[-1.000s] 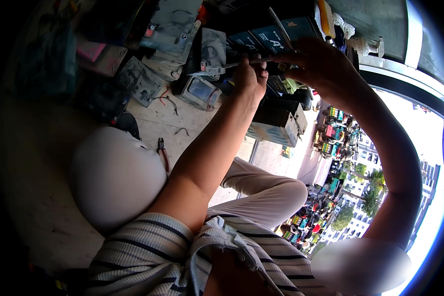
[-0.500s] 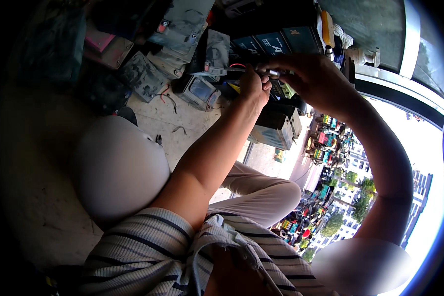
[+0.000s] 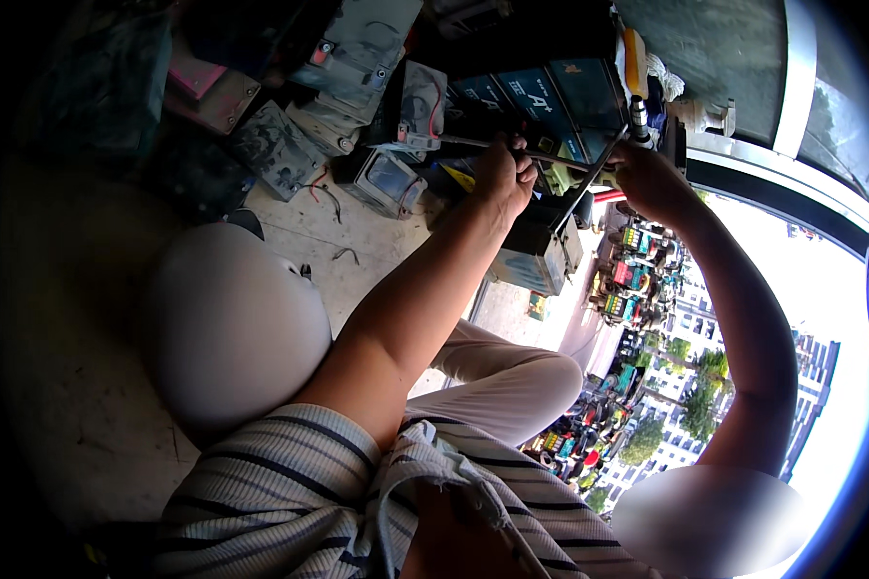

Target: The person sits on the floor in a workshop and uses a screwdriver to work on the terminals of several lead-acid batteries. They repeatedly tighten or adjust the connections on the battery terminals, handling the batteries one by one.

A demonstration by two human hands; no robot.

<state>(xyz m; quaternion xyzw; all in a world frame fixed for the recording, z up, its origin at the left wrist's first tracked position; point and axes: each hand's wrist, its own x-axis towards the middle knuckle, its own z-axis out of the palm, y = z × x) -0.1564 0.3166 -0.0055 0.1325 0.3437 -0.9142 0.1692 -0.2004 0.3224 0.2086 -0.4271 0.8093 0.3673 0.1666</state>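
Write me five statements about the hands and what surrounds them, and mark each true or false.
1. The left hand grips a thin rod. True.
2. The right hand lies flat on the floor. False: it is raised, at the dark crossbar near the rod's end.
3. The person wears a striped shirt. True.
4. The trousers are bright red. False: they are pale.
5. Green trees show outside, toward the picture's right. True.

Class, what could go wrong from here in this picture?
The rod may slip, its far end seeming to meet the grey battery near a corner. The crossbar, slanting close by the right hand, might knock it. The left hand, wrapped round the rod, could get scraped if it turns.
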